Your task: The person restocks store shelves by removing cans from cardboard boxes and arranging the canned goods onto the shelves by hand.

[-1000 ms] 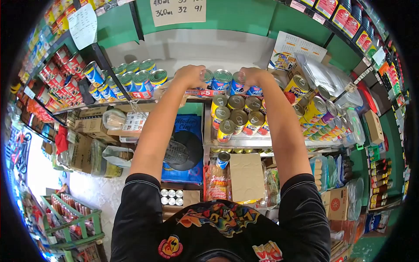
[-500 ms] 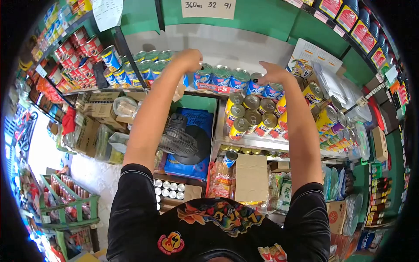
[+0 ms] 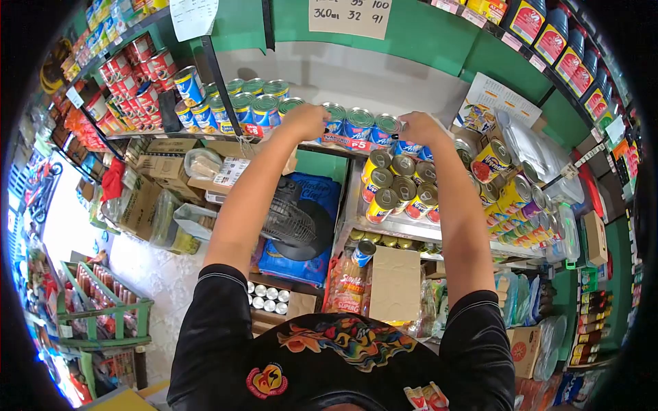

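Observation:
Blue cans with green-silver lids stand in a row on the upper shelf. My left hand is at the left end of this row, its fingers curled against a can. At the right side of the row, my right hand has its fingertips on another blue can. Left of my left hand, more blue cans stand close together behind a red price strip. Yellow-labelled cans with gold lids stand on the lower shelf below my right hand.
A black fan stands before blue sacks. Red cans are stacked at the left. An open carton lies below the shelf, and dark bottles line the upper right shelf. A black shelf post rises at the left.
The view has shifted left. My hands drew apart from the cans, my right hand opening, then closed in again at both sides of the blue row.

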{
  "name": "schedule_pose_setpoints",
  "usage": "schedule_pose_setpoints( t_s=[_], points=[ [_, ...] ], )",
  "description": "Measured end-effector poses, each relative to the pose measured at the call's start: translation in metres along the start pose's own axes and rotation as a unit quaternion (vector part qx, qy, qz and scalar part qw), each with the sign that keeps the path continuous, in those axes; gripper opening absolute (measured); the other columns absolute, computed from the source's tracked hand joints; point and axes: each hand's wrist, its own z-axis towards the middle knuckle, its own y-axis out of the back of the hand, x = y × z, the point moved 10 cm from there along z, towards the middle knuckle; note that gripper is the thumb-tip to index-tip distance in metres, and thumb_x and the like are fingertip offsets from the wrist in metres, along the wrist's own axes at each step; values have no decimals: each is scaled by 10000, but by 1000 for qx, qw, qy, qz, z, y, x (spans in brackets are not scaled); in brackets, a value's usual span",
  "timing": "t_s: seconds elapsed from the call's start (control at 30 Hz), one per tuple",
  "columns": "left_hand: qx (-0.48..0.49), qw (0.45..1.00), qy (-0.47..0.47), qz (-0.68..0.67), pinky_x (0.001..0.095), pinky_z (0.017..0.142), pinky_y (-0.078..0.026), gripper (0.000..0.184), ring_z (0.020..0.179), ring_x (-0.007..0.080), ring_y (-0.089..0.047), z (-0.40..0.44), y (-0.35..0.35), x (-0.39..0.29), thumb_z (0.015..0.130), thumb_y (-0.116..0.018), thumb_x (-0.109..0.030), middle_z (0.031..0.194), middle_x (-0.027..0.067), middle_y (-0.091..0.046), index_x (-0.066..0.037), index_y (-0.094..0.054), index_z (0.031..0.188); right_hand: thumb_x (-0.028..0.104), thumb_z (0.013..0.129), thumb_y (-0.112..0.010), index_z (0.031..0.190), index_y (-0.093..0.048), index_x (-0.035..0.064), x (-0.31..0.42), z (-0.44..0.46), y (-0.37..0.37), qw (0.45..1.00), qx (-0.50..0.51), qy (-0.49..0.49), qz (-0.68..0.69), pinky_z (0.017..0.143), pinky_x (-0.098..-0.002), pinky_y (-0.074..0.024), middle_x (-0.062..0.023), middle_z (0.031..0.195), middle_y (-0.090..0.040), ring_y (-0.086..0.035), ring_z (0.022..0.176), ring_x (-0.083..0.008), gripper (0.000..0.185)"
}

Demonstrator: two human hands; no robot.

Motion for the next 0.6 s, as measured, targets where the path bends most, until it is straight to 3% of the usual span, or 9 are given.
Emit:
schedule_pose_setpoints(
  t_s=[0.17, 0.23, 0.27, 0.33, 0.43, 0.47, 0.53, 0.57, 0.6],
  points=[
    [-41, 999, 27, -16, 453, 914, -501, 380, 1068, 349, -626, -10, 18, -3, 803, -603, -153, 1169, 159, -657, -121, -671, 1175, 300, 743, -722, 1217, -625, 13, -10, -4, 5, 997, -57, -10, 45, 953, -411, -488, -225, 1185, -635, -611, 1112, -341, 563],
    [-101, 993, 43, -30, 451, 945, -485, 399, 1108, 355, -601, -37, 67, -28, 809, -627, -160, 1214, 150, -638, -99, -647, 1203, 239, 777, -701, 1224, -613, -1, 12, -30, 45, 978, -191, 4, 84, 941, -407, -492, -227, 1178, -636, -621, 1084, -350, 515],
    [-185, 982, 0, -42, 447, 936, -488, 393, 1104, 366, -600, -52, 92, -39, 819, -621, -140, 1221, 162, -630, -89, -640, 1208, 209, 794, -690, 1227, -607, -8, 28, -50, 65, 961, -256, 11, 103, 936, -405, -494, -228, 1174, -636, -626, 1070, -354, 491],
    [-308, 945, -50, -94, 425, 919, -496, 376, 1085, 355, -617, -100, 145, -68, 836, -623, -102, 1218, 175, -628, -59, -628, 1209, 146, 840, -662, 1250, -582, -19, 70, -100, 100, 888, -408, 129, 168, 916, -395, -508, -207, 1150, -663, -666, 1018, -306, 449],
    [-409, 857, -38, -311, 357, 824, -514, 365, 973, 269, -657, -189, 173, -87, 878, -578, -57, 1167, 184, -650, -2, -577, 1239, -10, 841, -615, 1336, -509, -1, 133, -163, 52, 768, -224, 147, 581, 1011, -388, -460, -112, 1324, -560, -531, 1249, -259, 506],
    [-451, 777, -33, -437, 331, 790, -507, 356, 925, 233, -640, -221, 159, -86, 891, -544, -38, 1132, 181, -651, 8, -554, 1244, 194, 844, -705, 1441, -398, 14, 165, -189, 31, 708, -236, 239, 621, 1014, -379, -443, -144, 1439, -464, -464, 1305, -232, 695],
    [-531, 649, -7, -545, 273, 645, -469, 333, 742, 155, -563, -269, 108, -82, 905, -501, -33, 1092, 173, -630, 14, -515, 1234, 294, 828, -760, 1511, -270, 43, 230, -223, -9, 678, -123, 224, 689, 1067, -381, -388, -106, 1458, -437, -436, 1324, -211, 877],
    [-577, 618, 13, -534, 240, 533, -439, 319, 607, 112, -503, -291, 85, -80, 906, -492, -47, 1086, 168, -608, 9, -498, 1220, 296, 836, -756, 1517, -254, 48, 247, -231, -32, 591, -59, 209, 777, 1069, -373, -386, -99, 1458, -436, -439, 1322, -207, 881],
    [-537, 634, 72, -551, 256, 585, -465, 282, 661, 127, -532, -295, 69, -88, 904, -491, -41, 1094, 164, -587, 7, -504, 1182, 298, 844, -751, 1523, -239, 53, 264, -240, -55, 490, -1, 181, 853, 1071, -366, -384, -93, 1458, -436, -443, 1319, -203, 885]
  ],
)
